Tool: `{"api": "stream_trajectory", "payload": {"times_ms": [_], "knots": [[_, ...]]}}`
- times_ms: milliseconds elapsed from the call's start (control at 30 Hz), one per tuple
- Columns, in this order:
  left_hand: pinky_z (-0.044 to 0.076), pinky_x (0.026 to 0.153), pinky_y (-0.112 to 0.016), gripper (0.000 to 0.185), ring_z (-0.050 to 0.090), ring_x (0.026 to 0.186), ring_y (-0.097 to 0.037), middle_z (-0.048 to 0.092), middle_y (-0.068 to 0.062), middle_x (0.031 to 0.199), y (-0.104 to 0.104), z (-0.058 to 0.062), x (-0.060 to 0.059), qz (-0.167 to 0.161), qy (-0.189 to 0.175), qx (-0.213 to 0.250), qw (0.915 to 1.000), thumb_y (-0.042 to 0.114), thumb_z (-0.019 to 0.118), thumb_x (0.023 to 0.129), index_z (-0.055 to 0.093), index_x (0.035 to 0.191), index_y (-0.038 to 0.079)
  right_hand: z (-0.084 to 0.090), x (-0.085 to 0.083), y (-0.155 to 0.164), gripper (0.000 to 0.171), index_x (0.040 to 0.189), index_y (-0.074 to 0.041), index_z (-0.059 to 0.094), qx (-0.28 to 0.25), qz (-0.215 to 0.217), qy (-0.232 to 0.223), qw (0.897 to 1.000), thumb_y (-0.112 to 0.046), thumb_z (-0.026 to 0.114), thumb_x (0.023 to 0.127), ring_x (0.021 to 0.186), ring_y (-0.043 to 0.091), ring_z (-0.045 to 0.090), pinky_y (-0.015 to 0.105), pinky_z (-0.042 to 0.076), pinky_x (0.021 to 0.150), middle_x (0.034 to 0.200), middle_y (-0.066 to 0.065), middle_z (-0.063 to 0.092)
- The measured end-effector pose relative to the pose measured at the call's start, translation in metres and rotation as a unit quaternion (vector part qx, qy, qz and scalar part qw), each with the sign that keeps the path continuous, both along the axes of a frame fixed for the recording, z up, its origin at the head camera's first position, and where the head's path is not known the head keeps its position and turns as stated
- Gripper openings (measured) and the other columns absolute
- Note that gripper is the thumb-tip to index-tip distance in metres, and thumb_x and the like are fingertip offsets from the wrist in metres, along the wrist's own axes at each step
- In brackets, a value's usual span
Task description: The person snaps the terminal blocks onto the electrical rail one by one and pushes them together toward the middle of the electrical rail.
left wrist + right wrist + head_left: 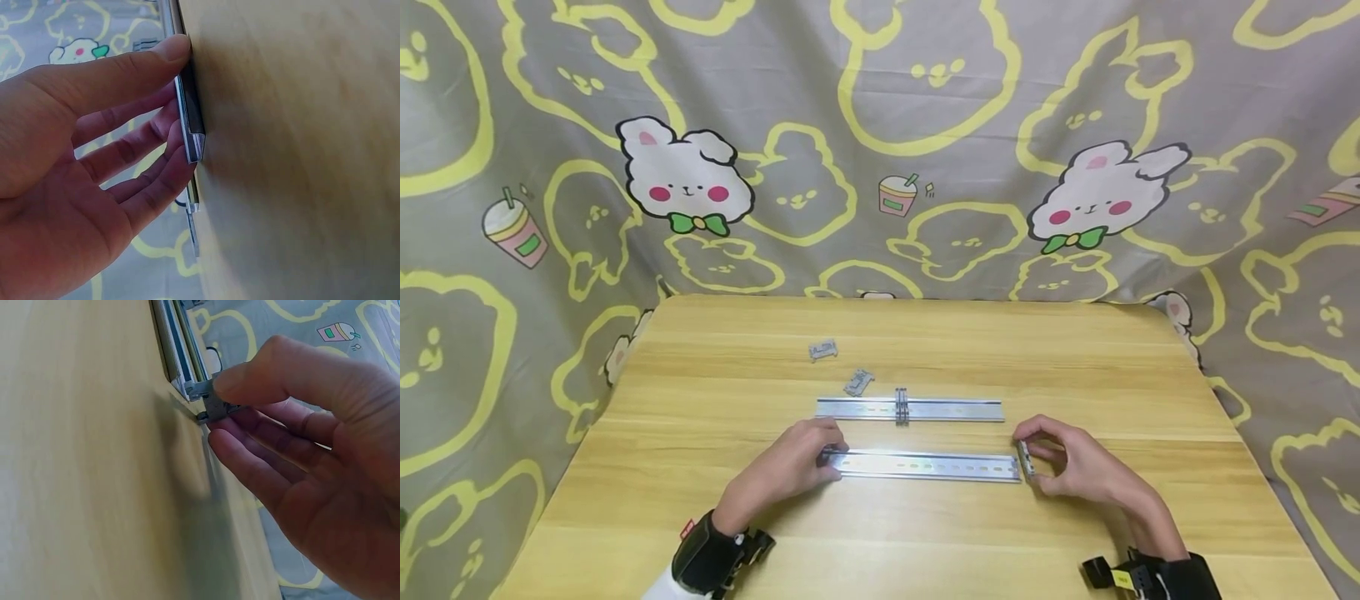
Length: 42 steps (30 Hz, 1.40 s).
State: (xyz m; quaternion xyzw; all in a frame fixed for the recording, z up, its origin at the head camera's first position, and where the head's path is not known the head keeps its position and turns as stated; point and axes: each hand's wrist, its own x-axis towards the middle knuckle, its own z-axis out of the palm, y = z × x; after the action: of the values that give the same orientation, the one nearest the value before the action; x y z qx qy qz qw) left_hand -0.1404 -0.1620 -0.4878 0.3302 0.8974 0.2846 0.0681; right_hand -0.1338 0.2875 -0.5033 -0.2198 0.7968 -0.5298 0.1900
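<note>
A slotted metal DIN rail (pixel 925 467) lies crosswise on the table in front of me. My left hand (pixel 797 457) grips its left end, the thumb on the near edge and the fingers at the far one, as the left wrist view shows. At the other end, my right hand (pixel 1067 457) pinches a small grey rail clip (pixel 214 403) between thumb and fingers. The clip stands upright, right at the rail's right end. Behind lies a second DIN rail (pixel 955 410) with narrow grey clips (pixel 902 407) seated side by side near its middle.
Two loose grey clips lie farther back on the wooden table (pixel 700 392): one clip (pixel 859 382) just behind the far rail, another clip (pixel 823 349) beyond it. A patterned grey curtain (pixel 880 100) hangs around the table's back and sides.
</note>
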Motion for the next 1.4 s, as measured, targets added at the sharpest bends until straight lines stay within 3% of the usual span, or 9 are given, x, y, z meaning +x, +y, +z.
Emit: {"api": "stream_trajectory", "payload": {"times_ms": [300,733,1000,1200,1400], "knots": [[0.055,0.071,-0.020,0.030,0.063,0.080,-0.015,0.069,-0.005,0.096,0.000,0.000,0.001,0.000,-0.002,0.001,1.0000,0.007,0.089,0.076,0.076,0.102,0.001,0.001,0.002,-0.005,0.054,0.119,0.005,0.058,-0.006,0.021,0.019,1.000,0.018,0.075,0.070,0.123,0.036,0.058,0.026,0.047,0.104,0.129,0.026,0.055],[0.057,0.077,-0.024,0.029,0.065,0.085,-0.016,0.070,-0.005,0.099,0.000,0.000,0.000,0.001,0.005,-0.009,0.9999,0.009,0.088,0.077,0.076,0.103,0.003,-0.001,0.002,-0.007,0.054,0.118,0.005,0.057,-0.003,0.017,-0.006,1.000,0.019,0.074,0.069,0.126,0.026,0.056,0.025,0.045,0.106,0.133,0.025,0.052],[0.057,0.075,-0.023,0.029,0.065,0.085,-0.016,0.070,-0.005,0.099,-0.001,-0.002,-0.002,0.003,-0.006,-0.002,1.0000,0.009,0.088,0.078,0.076,0.104,0.002,-0.004,0.002,-0.006,0.054,0.119,0.002,0.058,-0.005,0.009,-0.003,1.000,0.017,0.076,0.070,0.126,0.032,0.056,0.025,0.046,0.106,0.133,0.024,0.052],[0.057,0.076,-0.024,0.029,0.066,0.085,-0.016,0.070,-0.006,0.099,-0.001,-0.001,-0.002,0.006,-0.005,-0.006,1.0000,0.008,0.088,0.078,0.076,0.104,0.002,-0.006,0.003,-0.007,0.054,0.118,0.002,0.058,-0.016,-0.003,0.009,1.000,0.016,0.077,0.069,0.126,0.028,0.058,0.024,0.046,0.105,0.132,0.024,0.053],[0.056,0.075,-0.023,0.030,0.065,0.085,-0.016,0.071,-0.005,0.100,-0.001,-0.002,-0.003,0.011,-0.006,-0.012,0.9998,0.010,0.089,0.078,0.076,0.104,0.003,-0.008,0.004,-0.016,0.052,0.117,0.001,0.057,-0.022,0.003,0.022,1.000,0.015,0.078,0.072,0.126,0.032,0.057,0.027,0.047,0.105,0.131,0.023,0.054]]}}
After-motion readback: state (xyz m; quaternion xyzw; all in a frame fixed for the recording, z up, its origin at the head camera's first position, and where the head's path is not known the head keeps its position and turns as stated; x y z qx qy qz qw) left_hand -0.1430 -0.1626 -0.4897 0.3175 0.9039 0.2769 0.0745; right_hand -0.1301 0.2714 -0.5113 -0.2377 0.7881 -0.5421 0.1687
